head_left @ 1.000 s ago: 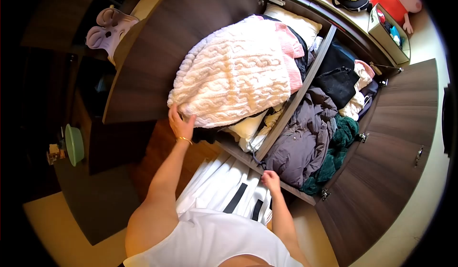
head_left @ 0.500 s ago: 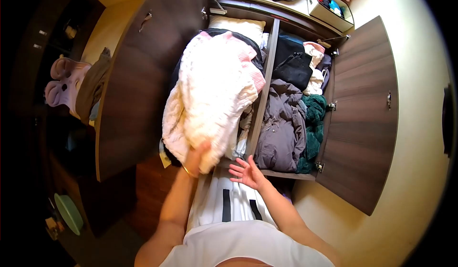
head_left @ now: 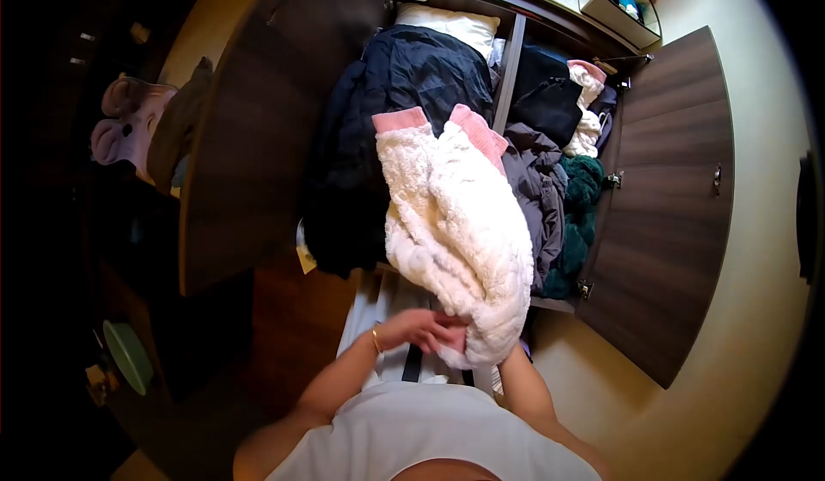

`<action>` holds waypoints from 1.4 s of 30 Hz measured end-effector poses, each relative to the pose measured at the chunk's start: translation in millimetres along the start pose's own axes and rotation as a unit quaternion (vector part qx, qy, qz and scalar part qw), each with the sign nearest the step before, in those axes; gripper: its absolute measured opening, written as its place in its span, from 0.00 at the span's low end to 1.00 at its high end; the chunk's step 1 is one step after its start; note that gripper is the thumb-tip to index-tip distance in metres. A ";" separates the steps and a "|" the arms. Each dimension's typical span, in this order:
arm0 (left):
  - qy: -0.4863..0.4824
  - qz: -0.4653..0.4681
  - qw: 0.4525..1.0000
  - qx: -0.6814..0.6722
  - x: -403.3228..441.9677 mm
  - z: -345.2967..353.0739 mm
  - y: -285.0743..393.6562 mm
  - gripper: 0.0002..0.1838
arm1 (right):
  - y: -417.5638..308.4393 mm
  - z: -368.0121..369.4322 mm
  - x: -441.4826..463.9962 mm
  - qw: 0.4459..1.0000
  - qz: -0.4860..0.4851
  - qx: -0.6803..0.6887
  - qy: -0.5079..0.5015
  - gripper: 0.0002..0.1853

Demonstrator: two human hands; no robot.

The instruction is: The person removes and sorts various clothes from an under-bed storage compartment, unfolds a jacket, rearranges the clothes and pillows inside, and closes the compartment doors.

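So the fluffy cream garment (head_left: 477, 223) is running nearly lengthwise, long axis from a bit left of 12 o'clock down to between 5 and 6. Its two pink cuffs (head_left: 398, 121) point up toward 12, the one on the 1 o'clock side tilted, and the bunched end hangs down by the person's front. It lies partly over the dark clothing (head_left: 421, 73) at its 11 o'clock and overlaps the grey jacket (head_left: 534, 184) at its 2 o'clock, across the cabinet divider (head_left: 510, 73).

Looks-wise it's thick, plush and nubbly, with deep folds, ribbed cuffs and a pink patch at the low end.

The left grip (head_left: 421, 330) is right at that pink patch, fingers bent but blurry, so can't tell if it's pinching. The right grip is hidden behind the fabric, only the right forearm (head_left: 526, 386) shows at 5 o'clock, so no idea on that one.

Compared to half a second ago: the cuffs were bunched toward 1 o'clock and the right palm was spread in the clear. Now the cuffs sit apart and way more of the dark clothing shows.
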State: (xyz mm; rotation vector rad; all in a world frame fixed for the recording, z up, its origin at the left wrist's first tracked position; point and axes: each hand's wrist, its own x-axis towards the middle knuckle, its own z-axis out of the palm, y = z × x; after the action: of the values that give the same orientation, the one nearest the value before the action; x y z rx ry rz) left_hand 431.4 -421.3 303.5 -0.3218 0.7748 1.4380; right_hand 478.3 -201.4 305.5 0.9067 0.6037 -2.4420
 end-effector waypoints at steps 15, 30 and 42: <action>0.074 0.179 0.974 -0.120 208.8 26.4 23.1 0.28 | -64.8 -14.6 -152.9 0.956 -0.092 -0.153 0.231 0.35; 0.242 0.378 0.883 0.140 307.8 108.3 137.1 0.35 | -175.9 -238.6 -86.1 0.754 -0.159 -0.502 0.393 0.44; -0.370 0.656 0.652 0.091 65.3 253.9 169.1 0.07 | -171.2 -314.6 36.5 0.482 -0.239 -0.686 0.489 0.48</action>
State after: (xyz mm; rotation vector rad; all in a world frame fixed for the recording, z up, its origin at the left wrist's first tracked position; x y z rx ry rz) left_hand 337.2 -186.9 486.5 1.2288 0.3635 2.5128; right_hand 510.8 96.1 105.3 1.1871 2.8191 -0.5336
